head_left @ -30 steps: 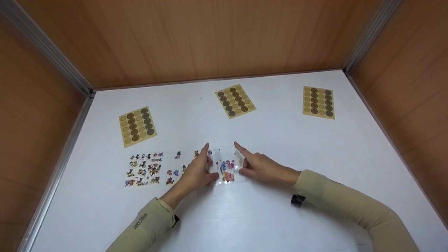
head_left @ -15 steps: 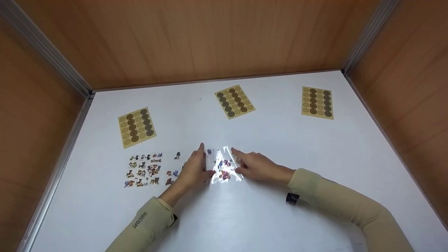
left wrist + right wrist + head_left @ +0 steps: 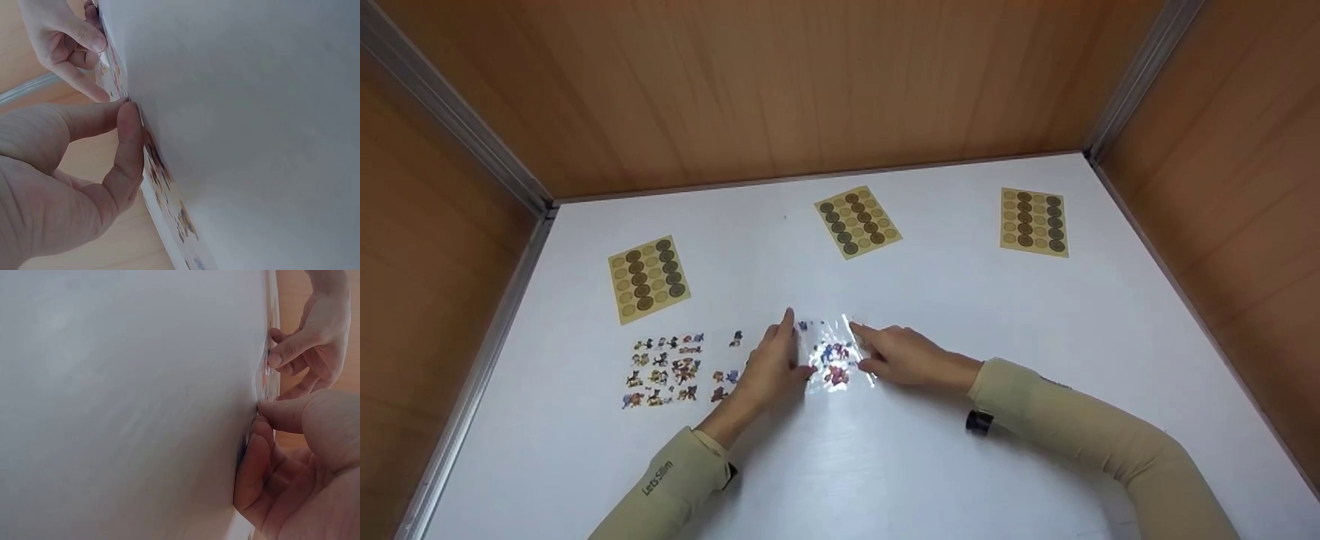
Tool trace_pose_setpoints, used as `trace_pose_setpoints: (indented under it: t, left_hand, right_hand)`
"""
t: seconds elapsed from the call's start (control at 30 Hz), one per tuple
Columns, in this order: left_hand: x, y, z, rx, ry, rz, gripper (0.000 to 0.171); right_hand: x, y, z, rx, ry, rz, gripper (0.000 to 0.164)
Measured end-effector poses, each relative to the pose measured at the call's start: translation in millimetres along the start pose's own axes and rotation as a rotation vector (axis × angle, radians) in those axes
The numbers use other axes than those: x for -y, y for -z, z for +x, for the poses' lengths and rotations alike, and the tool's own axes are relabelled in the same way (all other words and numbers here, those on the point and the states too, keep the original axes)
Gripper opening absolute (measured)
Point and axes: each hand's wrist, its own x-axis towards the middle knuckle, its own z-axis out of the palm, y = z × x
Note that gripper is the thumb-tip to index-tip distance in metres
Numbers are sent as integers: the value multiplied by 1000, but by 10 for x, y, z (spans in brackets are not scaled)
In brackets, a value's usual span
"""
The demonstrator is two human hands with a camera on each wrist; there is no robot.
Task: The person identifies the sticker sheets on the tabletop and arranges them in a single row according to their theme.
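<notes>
In the head view a clear sticker sheet (image 3: 834,373) with colourful cartoon figures lies between my two hands, glare streaking its surface. My left hand (image 3: 769,364) holds its left edge, thumb toward me and index finger stretched along the far part. At the right edge, my right hand (image 3: 911,355) grips with thumb and index finger, the other fingers curled under. The left wrist view has my left thumb and finger (image 3: 130,121) meeting at the sheet's edge. Close to the tabletop, my right thumb (image 3: 281,415) sits at the edge in the right wrist view.
Left of the held sheet lies another clear sticker sheet (image 3: 664,371); a further one (image 3: 727,376) is partly hidden by my left hand. Three gold sheets of round stickers, left (image 3: 649,279), middle (image 3: 858,222) and right (image 3: 1033,223), lie farther back. Wood-grain walls (image 3: 810,90) enclose the white table.
Both hands have shifted slightly left with the sheet between them. Glare on the sheet flared half a second ago and is weaker now. The other sheets keep their places on the table.
</notes>
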Motion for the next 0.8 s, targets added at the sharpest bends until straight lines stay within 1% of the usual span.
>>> trace_pose_setpoints:
  t: [0.2,0.37,0.47,0.6,0.8]
  left_hand:
    - [0,13,-15,-13,-25,13,96]
    - [13,18,-25,-11,-48,11,95]
    - [23,14,-28,-9,-54,11,95]
    - [18,9,-29,-2,-42,7,96]
    - [30,18,-31,-10,-57,24,96]
  right_hand:
    - [-28,-16,13,-9,29,-15,63]
    - [-46,-30,12,-27,44,-35,62]
    - [-36,-26,11,-21,33,-32,62]
    - [-23,-21,8,-5,15,-32,62]
    - [-6,-11,5,22,-22,-21,62]
